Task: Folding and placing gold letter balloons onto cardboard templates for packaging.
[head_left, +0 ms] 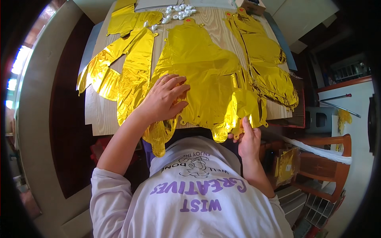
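Observation:
A large flat gold foil balloon (202,67) lies deflated in the middle of the wooden table (95,113). My left hand (163,98) rests flat on its near left part, fingers spread, a ring on one finger. My right hand (248,137) pinches a small tab at the balloon's near right edge, where the foil hangs over the table's front edge. More gold foil balloons lie on either side: one on the left (131,67) and one on the right (266,59).
Small white pieces (178,12) lie in a heap at the table's far side, next to another gold foil piece (125,18). A cardboard box (254,6) stands at the far right corner. A wooden chair (325,162) holding packaged gold foil (286,164) is on my right.

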`<state>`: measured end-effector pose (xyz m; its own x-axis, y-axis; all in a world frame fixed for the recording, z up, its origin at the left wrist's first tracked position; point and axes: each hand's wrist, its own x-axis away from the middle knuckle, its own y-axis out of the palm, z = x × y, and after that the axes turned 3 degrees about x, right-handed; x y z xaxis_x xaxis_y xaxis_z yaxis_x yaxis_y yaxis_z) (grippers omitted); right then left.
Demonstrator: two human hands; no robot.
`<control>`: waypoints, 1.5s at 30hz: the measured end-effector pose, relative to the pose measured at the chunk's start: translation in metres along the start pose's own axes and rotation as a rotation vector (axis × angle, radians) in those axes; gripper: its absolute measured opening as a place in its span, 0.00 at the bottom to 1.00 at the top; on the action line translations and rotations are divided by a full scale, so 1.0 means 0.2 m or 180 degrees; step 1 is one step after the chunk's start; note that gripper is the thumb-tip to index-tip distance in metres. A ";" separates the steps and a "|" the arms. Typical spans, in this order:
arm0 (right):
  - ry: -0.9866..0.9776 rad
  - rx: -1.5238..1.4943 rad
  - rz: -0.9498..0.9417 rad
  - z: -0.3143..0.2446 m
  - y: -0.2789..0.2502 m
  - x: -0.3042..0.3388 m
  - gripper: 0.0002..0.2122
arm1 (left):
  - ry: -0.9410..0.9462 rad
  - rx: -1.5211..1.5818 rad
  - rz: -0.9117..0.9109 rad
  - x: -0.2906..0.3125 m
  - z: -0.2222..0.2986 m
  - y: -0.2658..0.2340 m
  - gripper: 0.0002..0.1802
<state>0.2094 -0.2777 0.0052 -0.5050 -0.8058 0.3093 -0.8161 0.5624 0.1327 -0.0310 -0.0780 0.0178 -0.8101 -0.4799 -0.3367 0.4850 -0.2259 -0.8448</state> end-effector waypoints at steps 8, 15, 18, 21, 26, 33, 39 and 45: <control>0.0017 0.0317 -0.0041 -0.01 0.01 0.01 0.11 | -0.0028 -0.0028 -0.0007 0.00 0.00 -0.01 0.26; 0.0026 0.0425 -0.0041 -0.03 0.01 0.01 0.10 | 0.0411 0.0111 0.0196 -0.14 0.09 0.00 0.21; 0.0057 0.0514 -0.0053 -0.04 0.00 0.01 0.10 | 0.0579 0.0148 0.0039 -0.17 0.07 0.06 0.19; 0.0149 0.0230 -0.0101 -0.06 -0.01 0.01 0.11 | 0.0503 0.0397 -0.0080 -0.17 0.05 0.11 0.19; -0.0240 0.0704 0.0157 -0.08 -0.04 -0.02 0.11 | 0.0511 0.0383 -0.0018 -0.16 0.04 0.12 0.19; -0.0717 0.1253 0.0283 -0.07 -0.04 -0.03 0.09 | 0.0461 0.0365 -0.0019 -0.16 0.04 0.14 0.20; -0.1036 0.1222 0.0372 -0.06 -0.04 -0.03 0.09 | 0.0454 0.0243 -0.0040 -0.15 0.04 0.14 0.20; -0.0884 0.1346 0.0420 -0.10 0.01 0.02 0.07 | 0.0435 0.0209 -0.0033 -0.15 0.05 0.14 0.20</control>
<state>0.2114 -0.2768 0.0263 -0.6199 -0.7841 0.0287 -0.7536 0.5848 -0.3002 0.0102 -0.0781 0.0084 -0.8503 -0.3583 -0.3854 0.4933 -0.2874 -0.8210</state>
